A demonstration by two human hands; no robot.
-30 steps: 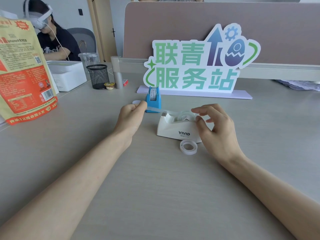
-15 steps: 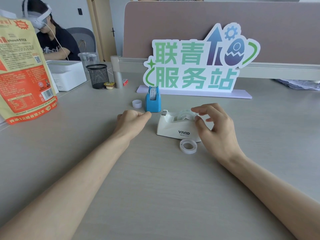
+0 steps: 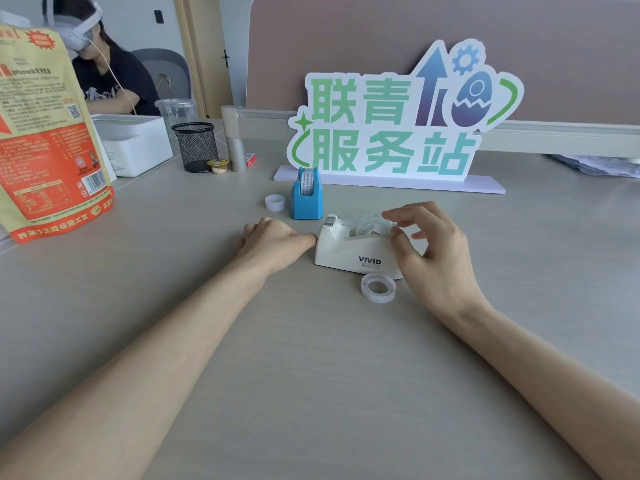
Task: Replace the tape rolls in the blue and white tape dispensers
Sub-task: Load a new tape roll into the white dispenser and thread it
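Note:
A white tape dispenser (image 3: 349, 252) marked VIVID stands mid-table with a clear tape roll (image 3: 372, 226) seated in it. My right hand (image 3: 433, 251) hovers over the dispenser's right end, fingers spread and curled around that roll, thumb against it. My left hand (image 3: 273, 242) rests on the table in a loose fist, its thumb tip touching the dispenser's left end. A loose clear tape roll (image 3: 378, 288) lies flat in front of the dispenser. Behind stands the small blue dispenser (image 3: 306, 199) with a printed roll in it. A small white roll core (image 3: 275, 202) sits to its left.
A big white sign with green characters (image 3: 398, 123) stands behind the dispensers. At the left are an orange and yellow bag (image 3: 48, 140), a white box (image 3: 135, 143), a black mesh cup (image 3: 195, 147) and a small lidded cup (image 3: 218, 165). A person with a headset sits far left.
My left hand has let go of the small white core beside the blue dispenser and drawn back to the white dispenser's left end. My right hand has stayed over the roll.

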